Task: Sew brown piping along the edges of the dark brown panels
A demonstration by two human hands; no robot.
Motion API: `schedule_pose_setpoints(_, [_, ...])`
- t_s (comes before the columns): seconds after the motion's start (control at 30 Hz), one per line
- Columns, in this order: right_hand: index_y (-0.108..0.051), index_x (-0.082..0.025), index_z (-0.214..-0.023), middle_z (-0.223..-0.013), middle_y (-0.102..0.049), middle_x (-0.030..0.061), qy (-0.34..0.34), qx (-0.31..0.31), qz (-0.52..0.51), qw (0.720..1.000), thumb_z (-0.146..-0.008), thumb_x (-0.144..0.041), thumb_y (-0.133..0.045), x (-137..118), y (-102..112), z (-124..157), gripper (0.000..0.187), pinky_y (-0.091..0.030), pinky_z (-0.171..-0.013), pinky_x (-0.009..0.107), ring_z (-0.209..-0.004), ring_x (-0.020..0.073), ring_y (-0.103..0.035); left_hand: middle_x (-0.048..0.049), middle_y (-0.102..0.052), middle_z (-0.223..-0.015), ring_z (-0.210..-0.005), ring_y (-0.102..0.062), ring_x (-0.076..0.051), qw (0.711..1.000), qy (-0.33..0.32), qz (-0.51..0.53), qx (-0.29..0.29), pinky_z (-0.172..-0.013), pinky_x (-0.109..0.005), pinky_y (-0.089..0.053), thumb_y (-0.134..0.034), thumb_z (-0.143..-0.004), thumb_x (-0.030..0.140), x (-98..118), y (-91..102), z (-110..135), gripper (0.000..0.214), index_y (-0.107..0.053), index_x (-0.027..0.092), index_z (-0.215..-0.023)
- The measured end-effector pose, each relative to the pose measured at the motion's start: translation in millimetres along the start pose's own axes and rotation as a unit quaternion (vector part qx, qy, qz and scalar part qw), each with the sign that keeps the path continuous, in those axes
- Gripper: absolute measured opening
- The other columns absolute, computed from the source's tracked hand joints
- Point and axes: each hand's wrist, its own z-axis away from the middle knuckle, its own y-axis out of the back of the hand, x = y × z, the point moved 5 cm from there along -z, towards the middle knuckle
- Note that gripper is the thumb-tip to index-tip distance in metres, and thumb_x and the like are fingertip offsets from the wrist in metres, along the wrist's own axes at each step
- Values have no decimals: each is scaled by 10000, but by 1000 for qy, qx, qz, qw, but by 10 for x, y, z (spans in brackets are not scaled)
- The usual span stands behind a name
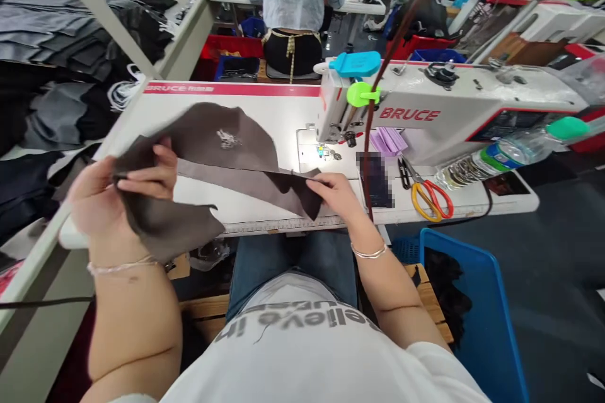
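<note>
A dark grey-brown fabric piece (203, 138) with a small light embroidered emblem is stretched between my hands above the white table of a sewing machine (406, 101). At the left, my left hand (142, 179) grips its folded end, fingers closed around the cloth, with a flap hanging below. My right hand (335, 195) pinches the other end between thumb and fingers, in front of the needle area. Between the hands, a long edge of the cloth runs nearly straight, with a lower layer showing beneath it.
Scissors (430, 198), a plastic bottle (510, 154), a dark blurred-out item (375, 179) and purple slips (388, 140) lie right of the needle. A blue bin (491, 315) stands low on the right. Fabric stacks (47, 31) fill the left. Another person (295, 0) sits ahead.
</note>
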Motion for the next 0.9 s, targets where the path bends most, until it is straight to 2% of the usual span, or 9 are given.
schedule_pose_setpoints(0.07, [-585,-181,-586,-463,-382,-69,-27,13,-46,998,-783,-461,-685,23,66,-28,356,-247,-399,230,-391,71,-344,-104,-607,-965,-680,-561,-39,997,24,77,-16,-581,-26,-519,-494,-831,208,8,-29,-42,487,-410,61,-1288])
schedule_pose_setpoints(0.17, [-526,-187,-533,-440,-320,-78,-70,20,-103,992,-716,-521,-734,74,84,-44,433,-198,-387,228,-388,63,-299,-138,-607,-1053,-788,-580,-62,999,-8,42,-26,-692,-85,-550,-466,-857,199,97,-17,-15,469,-399,38,-1292])
schedule_pose_setpoints(0.4, [-606,-182,-566,-435,-450,-55,-151,54,-207,965,-523,-509,-825,90,94,-80,395,-193,-350,226,-370,69,-342,-157,-591,-1221,-757,-523,-122,962,-114,-246,-5,-589,-219,-493,-371,-933,407,330,10,99,492,-529,68,-1252])
schedule_pose_setpoints(0.53, [-668,-189,-648,-515,-554,-29,-152,75,-249,954,-490,-450,-840,76,148,-110,350,-323,-400,231,-439,100,-455,-106,-627,-955,-579,-446,-47,976,-128,-173,-37,-501,-150,-435,-422,-888,263,455,-30,137,298,-563,58,-1052])
schedule_pose_setpoints(0.6, [-669,-198,-654,-590,-601,-6,-134,76,-239,959,-521,-455,-823,43,166,-101,328,-379,-452,246,-506,122,-508,-10,-533,-694,-466,-358,-19,980,-123,-149,-58,-445,-122,-388,-418,-876,173,494,-23,123,146,-536,95,-916])
schedule_pose_setpoints(0.7, [-634,-206,-613,-695,-611,13,-45,72,-170,982,-640,-454,-764,-120,176,-12,280,-410,-525,270,-600,139,-521,46,-378,-512,-393,-366,-56,948,-110,-293,-50,-397,-166,-374,-416,-858,116,482,68,87,108,-491,154,-790])
schedule_pose_setpoints(0.77, [-588,-207,-584,-710,-573,8,58,75,-104,990,-727,-413,-720,-312,157,123,284,-417,-586,288,-649,144,-503,35,-460,-506,-397,-454,-101,899,-86,-429,-15,-376,-199,-381,-555,-798,156,406,190,93,50,-525,167,-837])
schedule_pose_setpoints(0.8, [-557,-206,-572,-686,-536,2,105,78,-71,989,-766,-392,-698,-412,137,210,304,-414,-606,295,-649,142,-483,25,-522,-538,-413,-497,-118,877,-62,-477,-3,-371,-206,-389,-647,-744,184,339,256,112,173,-551,171,-888])
schedule_pose_setpoints(0.9, [-478,-207,-558,-590,-403,-21,179,103,-10,978,-857,-384,-626,-637,98,483,378,-378,-580,297,-577,127,-393,4,-618,-660,-508,-563,-142,842,64,-532,-65,-426,-226,-446,-787,-658,283,-54,388,229,345,-604,215,-942])
